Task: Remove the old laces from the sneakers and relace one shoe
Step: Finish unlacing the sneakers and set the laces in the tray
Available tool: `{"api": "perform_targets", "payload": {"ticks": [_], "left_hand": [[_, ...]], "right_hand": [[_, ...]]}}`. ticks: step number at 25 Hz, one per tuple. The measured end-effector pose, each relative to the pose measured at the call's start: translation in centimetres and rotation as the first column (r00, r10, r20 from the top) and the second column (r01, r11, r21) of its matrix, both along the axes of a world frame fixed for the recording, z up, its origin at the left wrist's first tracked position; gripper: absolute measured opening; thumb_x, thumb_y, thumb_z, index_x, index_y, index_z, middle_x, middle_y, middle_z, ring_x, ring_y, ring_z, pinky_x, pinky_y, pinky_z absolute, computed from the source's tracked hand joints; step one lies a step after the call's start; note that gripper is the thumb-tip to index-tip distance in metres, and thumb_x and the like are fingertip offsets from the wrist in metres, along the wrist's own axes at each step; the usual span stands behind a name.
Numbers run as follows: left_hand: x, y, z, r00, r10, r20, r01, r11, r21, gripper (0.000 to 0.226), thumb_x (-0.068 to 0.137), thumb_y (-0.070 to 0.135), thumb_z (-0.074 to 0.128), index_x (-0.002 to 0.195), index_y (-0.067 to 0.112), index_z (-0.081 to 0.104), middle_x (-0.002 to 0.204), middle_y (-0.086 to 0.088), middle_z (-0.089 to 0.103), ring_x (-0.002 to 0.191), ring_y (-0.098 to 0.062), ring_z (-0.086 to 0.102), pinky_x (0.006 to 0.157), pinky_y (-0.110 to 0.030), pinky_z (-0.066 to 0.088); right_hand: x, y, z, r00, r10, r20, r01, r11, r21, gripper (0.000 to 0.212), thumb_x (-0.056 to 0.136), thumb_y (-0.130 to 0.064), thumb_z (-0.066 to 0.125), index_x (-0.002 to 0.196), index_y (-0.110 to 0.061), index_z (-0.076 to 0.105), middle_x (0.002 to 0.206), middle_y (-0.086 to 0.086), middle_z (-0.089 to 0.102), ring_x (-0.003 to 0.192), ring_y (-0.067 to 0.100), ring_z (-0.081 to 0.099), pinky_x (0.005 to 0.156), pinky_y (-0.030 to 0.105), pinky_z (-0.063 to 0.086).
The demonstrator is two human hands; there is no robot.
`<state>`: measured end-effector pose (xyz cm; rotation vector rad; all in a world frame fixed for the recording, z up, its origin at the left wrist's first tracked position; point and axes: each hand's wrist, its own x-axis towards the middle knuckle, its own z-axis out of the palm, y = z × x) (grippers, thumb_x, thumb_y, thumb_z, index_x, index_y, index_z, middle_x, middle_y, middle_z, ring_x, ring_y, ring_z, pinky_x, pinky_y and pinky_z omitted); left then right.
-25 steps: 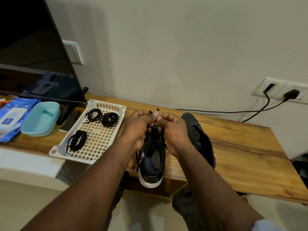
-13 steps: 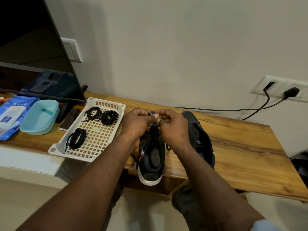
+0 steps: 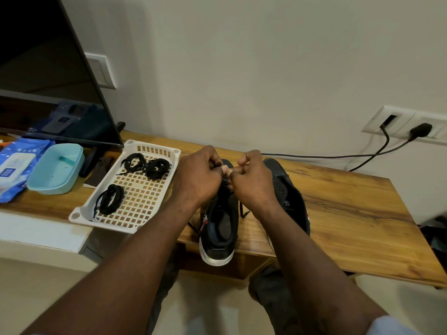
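A black sneaker with a white sole [image 3: 219, 228] stands on the wooden table [image 3: 350, 213], heel over the front edge. Above its tongue my left hand [image 3: 198, 176] and my right hand [image 3: 254, 181] meet, both pinching its black lace [image 3: 226, 183]. A loose lace end [image 3: 243, 211] hangs beside the right wrist. The second black sneaker [image 3: 289, 197] lies just right of it, partly behind my right forearm, its eyelets bare. Three coiled black laces [image 3: 110, 199] lie in a white plastic basket [image 3: 135, 213] to the left.
A light blue tub [image 3: 56, 169] and a blue wipes pack [image 3: 14, 165] sit left of the basket. A TV screen [image 3: 48, 68] stands behind them. Black cables [image 3: 338, 155] run along the table's back edge to wall sockets [image 3: 411, 125].
Both hands have dropped slightly onto the sneaker and drawn the lace ends down; the tips that stuck up above the fingers are no longer seen.
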<state>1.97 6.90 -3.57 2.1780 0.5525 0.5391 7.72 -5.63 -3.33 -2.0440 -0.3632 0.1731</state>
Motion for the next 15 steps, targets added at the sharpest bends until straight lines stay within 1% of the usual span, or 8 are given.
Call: {"api": "perform_targets", "payload": {"ticks": [2, 3, 5, 7, 9, 11, 13, 15], "left_hand": [[0.1, -0.1, -0.1, 0.999, 0.022, -0.042, -0.023, 0.999, -0.034, 0.02, 0.089, 0.027, 0.079, 0.08, 0.027, 0.061, 0.072, 0.007, 0.069, 0.071, -0.01, 0.067, 0.067, -0.034, 0.056], [0.2, 0.0, -0.2, 0.998, 0.02, -0.053, -0.026, 0.994, -0.109, 0.019, 0.09, 0.026, 0.078, 0.081, 0.026, 0.061, 0.071, 0.004, 0.072, 0.071, -0.012, 0.071, 0.069, -0.036, 0.059], [0.2, 0.4, -0.2, 0.999, -0.009, -0.041, -0.007, 0.933, -0.359, 0.017, 0.093, 0.017, 0.075, 0.084, 0.019, 0.061, 0.071, -0.002, 0.075, 0.07, -0.018, 0.074, 0.069, -0.04, 0.062], [0.3, 0.6, 0.2, 1.0, -0.018, 0.009, 0.02, 0.789, -0.615, 0.016, 0.093, 0.003, 0.069, 0.084, 0.011, 0.058, 0.068, -0.009, 0.073, 0.063, -0.022, 0.068, 0.06, -0.035, 0.056], [0.2, 0.3, 0.8, 0.999, 0.001, 0.034, 0.026, 0.631, -0.775, 0.015, 0.094, -0.004, 0.063, 0.086, 0.008, 0.057, 0.065, -0.01, 0.069, 0.057, -0.019, 0.06, 0.053, -0.028, 0.049], [0.2, 0.1, 1.1, 1.0, 0.005, 0.02, 0.015, 0.513, -0.858, 0.012, 0.096, -0.003, 0.057, 0.089, 0.008, 0.057, 0.064, -0.007, 0.065, 0.056, -0.015, 0.056, 0.05, -0.023, 0.044], [0.1, 0.3, 1.2, 1.0, -0.003, -0.002, -0.001, 0.419, -0.908, 0.014, 0.098, 0.0, 0.054, 0.088, 0.006, 0.062, 0.062, -0.004, 0.061, 0.056, -0.013, 0.052, 0.049, -0.02, 0.041], [0.0, 0.6, 1.1, 0.999, -0.026, -0.02, -0.009, 0.359, -0.933, 0.014, 0.098, 0.003, 0.054, 0.091, 0.005, 0.065, 0.064, -0.003, 0.06, 0.055, -0.012, 0.052, 0.049, -0.019, 0.04]], "right_hand": [[-0.1, -0.1, 0.0, 0.996, 0.033, 0.083, -0.027, 0.997, -0.071, 0.019, 0.098, -0.004, 0.058, 0.1, -0.022, 0.05, 0.085, 0.003, 0.068, 0.082, 0.022, 0.07, 0.072, 0.042, 0.06], [-0.2, -0.1, 0.0, 0.992, 0.049, 0.116, -0.039, 0.996, -0.085, 0.019, 0.098, -0.003, 0.06, 0.099, -0.021, 0.054, 0.084, 0.001, 0.067, 0.08, 0.02, 0.069, 0.071, 0.041, 0.059], [-0.1, -0.1, -0.2, 0.99, 0.065, 0.122, -0.057, 0.996, -0.065, 0.021, 0.097, -0.003, 0.066, 0.094, -0.023, 0.061, 0.085, -0.002, 0.068, 0.08, 0.02, 0.07, 0.074, 0.045, 0.061], [-0.2, -0.1, -0.2, 0.995, 0.073, 0.069, -0.073, 0.997, -0.001, 0.026, 0.096, -0.002, 0.066, 0.092, -0.027, 0.065, 0.088, -0.004, 0.069, 0.085, 0.02, 0.071, 0.078, 0.047, 0.062], [-0.3, -0.2, -0.2, 0.996, 0.069, 0.051, -0.072, 0.996, 0.049, 0.03, 0.096, 0.0, 0.065, 0.092, -0.03, 0.067, 0.09, -0.005, 0.07, 0.088, 0.018, 0.072, 0.08, 0.046, 0.064], [-0.4, -0.3, -0.1, 0.997, 0.08, 0.014, -0.081, 0.993, 0.089, 0.028, 0.095, 0.002, 0.067, 0.097, -0.026, 0.07, 0.092, -0.005, 0.072, 0.088, 0.013, 0.072, 0.082, 0.041, 0.065], [-0.5, -0.6, 0.0, 0.991, 0.134, -0.03, -0.129, 0.984, 0.121, 0.026, 0.093, 0.002, 0.07, 0.104, -0.02, 0.072, 0.094, -0.006, 0.073, 0.088, 0.008, 0.072, 0.082, 0.033, 0.064], [-0.6, -0.8, 0.1, 0.984, 0.176, 0.025, -0.177, 0.979, 0.101, 0.026, 0.091, 0.001, 0.073, 0.105, -0.02, 0.072, 0.095, -0.008, 0.074, 0.088, 0.005, 0.071, 0.081, 0.027, 0.063]]}}
